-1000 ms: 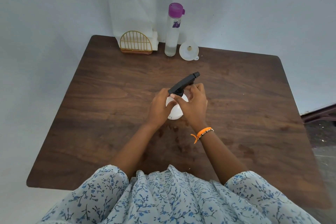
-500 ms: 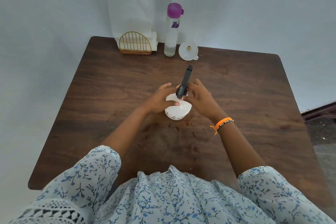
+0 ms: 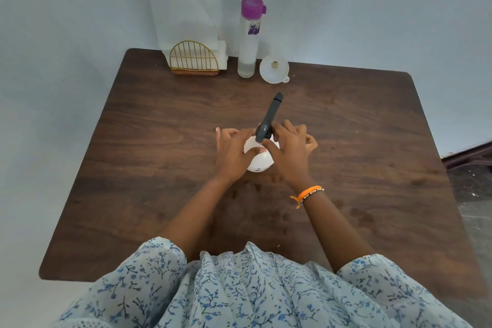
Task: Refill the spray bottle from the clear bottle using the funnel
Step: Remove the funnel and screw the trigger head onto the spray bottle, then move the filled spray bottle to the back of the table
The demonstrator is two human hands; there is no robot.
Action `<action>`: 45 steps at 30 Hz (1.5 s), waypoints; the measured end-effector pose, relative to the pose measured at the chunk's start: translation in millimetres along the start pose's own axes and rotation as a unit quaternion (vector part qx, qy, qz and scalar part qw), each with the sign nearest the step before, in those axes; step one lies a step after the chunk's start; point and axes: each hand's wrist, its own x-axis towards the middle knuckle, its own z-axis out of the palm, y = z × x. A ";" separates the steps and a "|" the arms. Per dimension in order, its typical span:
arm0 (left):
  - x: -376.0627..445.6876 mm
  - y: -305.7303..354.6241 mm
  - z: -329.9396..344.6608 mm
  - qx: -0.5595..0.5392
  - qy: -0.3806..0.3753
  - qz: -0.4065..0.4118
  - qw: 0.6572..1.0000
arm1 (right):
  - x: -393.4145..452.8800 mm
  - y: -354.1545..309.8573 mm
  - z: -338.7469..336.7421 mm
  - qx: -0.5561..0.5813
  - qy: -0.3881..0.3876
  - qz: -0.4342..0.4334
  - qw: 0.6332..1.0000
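My left hand [image 3: 234, 153] is wrapped around the white body of the spray bottle [image 3: 259, 161], which stands near the middle of the desk [image 3: 372, 141], and my right hand [image 3: 288, 150] is closed on the collar under the black trigger head [image 3: 269, 121]. Over the last second the nozzle has swung: it pointed off to my right, then straight away from me, and now it sits a touch right of that, with my right fingers shifted to a fresh hold. I read that as the head turning on its thread, so I am partway through unscrewing it; it does not look lifted off yet, though I cannot tell how loose it is. The clear bottle [image 3: 249, 42], purple cap on and only a little liquid at the bottom, stands at the far edge of the desk, with the funnel [image 3: 274, 69] just beside it on its right, both untouched. Pouring cannot begin until this head comes off.
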 end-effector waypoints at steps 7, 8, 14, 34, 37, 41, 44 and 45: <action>14.8 -10.3 -11.2 -0.025 -0.175 0.007 0.984 | 16.7 10.8 -16.3 0.039 -0.117 -0.056 0.991; 11.8 -9.4 -9.4 -0.016 -0.159 0.018 0.987 | 13.2 11.6 -12.9 0.028 -0.093 -0.053 0.994; 0.1 -9.8 2.8 0.039 -0.070 0.031 0.996 | -9.5 7.1 9.3 0.010 0.001 -0.001 1.000; -49.0 -11.3 -25.0 -0.209 -0.032 -0.154 0.965 | 19.8 -7.2 29.1 0.266 0.053 -0.019 0.962; -55.5 -15.6 -30.7 -0.183 -0.021 -0.167 0.969 | 17.5 -8.0 23.2 0.294 0.038 -0.020 0.955; -62.0 -16.2 -40.1 -0.150 0.026 -0.189 0.970 | 8.5 -20.1 19.4 0.363 -0.014 -0.009 0.932; -68.9 -21.3 -48.7 -0.138 0.082 -0.241 0.957 | 1.3 -38.6 19.8 0.398 -0.144 0.055 0.904; -72.2 -23.6 -51.6 -0.138 0.099 -0.256 0.952 | -1.2 -44.2 23.3 0.400 -0.199 0.093 0.890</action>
